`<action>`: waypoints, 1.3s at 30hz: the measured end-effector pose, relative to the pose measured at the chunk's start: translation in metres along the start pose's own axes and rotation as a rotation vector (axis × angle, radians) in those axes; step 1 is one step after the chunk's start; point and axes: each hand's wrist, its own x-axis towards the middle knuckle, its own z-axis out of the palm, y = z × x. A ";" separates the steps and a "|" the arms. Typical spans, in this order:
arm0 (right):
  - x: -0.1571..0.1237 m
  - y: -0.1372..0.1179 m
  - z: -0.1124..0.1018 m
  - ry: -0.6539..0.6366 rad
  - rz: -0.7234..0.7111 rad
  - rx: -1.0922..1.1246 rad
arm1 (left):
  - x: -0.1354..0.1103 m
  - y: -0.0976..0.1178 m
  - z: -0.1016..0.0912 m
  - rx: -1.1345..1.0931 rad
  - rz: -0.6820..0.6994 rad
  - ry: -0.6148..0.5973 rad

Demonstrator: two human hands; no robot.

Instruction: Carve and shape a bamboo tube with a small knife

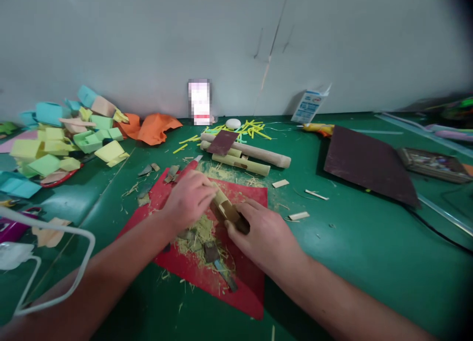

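A short bamboo tube (223, 203) with a rectangular opening cut in its side lies slanted between my hands. My right hand (264, 232) is closed round its near end, with thumb and fingers on either side. At the far end my left hand (190, 195) has its fingers bent together against the tube; whether they also hold something small is hidden. Below is a red sheet (244, 291) strewn with bamboo dust (203, 232), shavings and dark scraps of what looks like sandpaper (211, 252). A red-handled cutter (189, 167) lies just beyond my left hand.
Behind are more bamboo pieces (258, 153), a brown sandpaper square (222, 143) and yellow strips (254, 129). Folded paper boxes (48, 144) crowd the left, near a white wire frame (92, 242). A large brown sheet (365, 163) and a tray (436, 164) lie right.
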 end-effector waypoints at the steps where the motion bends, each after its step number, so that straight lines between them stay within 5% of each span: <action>1: 0.000 0.000 0.000 -0.003 0.000 -0.002 | 0.000 0.000 0.000 -0.028 0.022 -0.031; 14: -0.002 0.000 0.001 -0.002 0.002 -0.005 | 0.002 -0.001 -0.001 0.030 -0.031 0.041; 25: -0.001 0.000 0.000 0.002 0.006 -0.011 | -0.001 0.003 -0.001 -0.050 0.047 -0.049; 29: 0.000 0.001 0.000 -0.015 -0.002 -0.008 | 0.000 0.000 -0.002 0.021 -0.019 0.027; 39: -0.002 0.001 -0.002 -0.033 -0.005 -0.036 | 0.000 0.000 0.000 0.020 0.001 -0.002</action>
